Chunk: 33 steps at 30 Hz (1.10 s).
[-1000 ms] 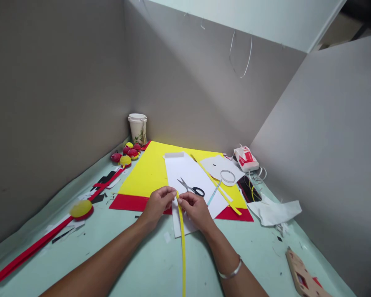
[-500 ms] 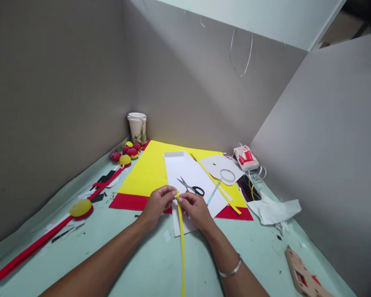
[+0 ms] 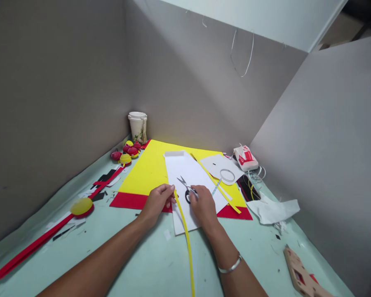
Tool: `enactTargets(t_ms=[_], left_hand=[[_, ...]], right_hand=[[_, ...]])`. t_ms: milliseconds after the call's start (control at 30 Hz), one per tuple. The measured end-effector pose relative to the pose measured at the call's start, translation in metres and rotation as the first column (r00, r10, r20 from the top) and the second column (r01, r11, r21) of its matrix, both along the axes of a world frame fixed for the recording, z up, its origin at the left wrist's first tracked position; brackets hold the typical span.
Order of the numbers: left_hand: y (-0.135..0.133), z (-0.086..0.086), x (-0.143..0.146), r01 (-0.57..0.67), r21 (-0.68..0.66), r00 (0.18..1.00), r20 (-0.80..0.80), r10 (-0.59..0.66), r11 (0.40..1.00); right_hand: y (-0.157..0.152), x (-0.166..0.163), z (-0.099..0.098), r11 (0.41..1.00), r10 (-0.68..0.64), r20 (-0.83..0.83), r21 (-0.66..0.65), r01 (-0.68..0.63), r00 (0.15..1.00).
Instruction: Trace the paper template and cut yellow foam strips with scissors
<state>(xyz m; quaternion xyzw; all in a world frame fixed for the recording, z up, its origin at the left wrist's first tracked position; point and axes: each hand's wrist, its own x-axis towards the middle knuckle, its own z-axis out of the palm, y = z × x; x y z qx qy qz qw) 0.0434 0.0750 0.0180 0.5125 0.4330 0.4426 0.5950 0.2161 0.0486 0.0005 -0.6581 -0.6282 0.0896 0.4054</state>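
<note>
Between thumb and finger, my left hand pinches the upper end of a narrow yellow strip. Its upper part looks ridged, and it hangs down past the near edge of the view. My right hand has its fingers curled over the black handles of a pair of scissors. The slightly parted blades point away to the upper left, over a white sheet. My fingers cover part of one handle loop. Beneath the white sheet are a large yellow sheet and a red sheet.
Red and yellow round pieces lie at left, near a white cup. Red strips run toward me with a yellow disc. At right are a tape measure, a tissue pack, white cloth and a wooden tool.
My right hand has let go of the yellow strip and moved right onto the scissors, whose handles have shifted. The strip's lower end has swung right; my left hand still holds its top.
</note>
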Motion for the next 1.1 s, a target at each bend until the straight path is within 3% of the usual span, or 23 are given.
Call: enactTargets(t_ms=[200,400,633,833,933,1000,1100], left_hand=[[-0.001,0.002,0.002,0.029,-0.018,0.999,0.026,-0.029,0.999],[-0.001,0.004,0.004,0.013,-0.122,0.987,0.161,0.007,0.992],[0.001,0.003,0.001,0.045,-0.167,0.956,0.294,0.006,0.985],[0.003,0.004,-0.002,0.064,-0.192,0.921,0.390,0.017,0.979],[0.002,0.003,-0.002,0.131,-0.180,0.907,0.420,-0.044,0.975],[0.002,0.002,-0.003,0.189,-0.172,0.893,0.439,-0.096,0.967],[0.000,0.003,-0.003,0.268,-0.186,0.874,0.460,-0.157,0.945]], right_hand=[[-0.002,-0.004,0.000,0.997,-0.042,0.156,-0.054,0.051,0.987],[-0.005,-0.005,0.003,0.994,-0.064,0.120,-0.081,0.074,0.991],[-0.001,-0.004,0.010,0.992,-0.062,-0.232,-0.120,0.035,0.971],[-0.016,-0.009,0.026,0.971,0.063,-0.542,-0.162,-0.178,0.838],[-0.033,-0.005,0.027,0.945,0.089,-0.692,-0.169,-0.280,0.716],[-0.041,-0.002,0.022,0.937,0.095,-0.747,-0.156,-0.311,0.658],[-0.045,0.000,0.014,0.939,0.128,-0.745,-0.121,-0.321,0.655]])
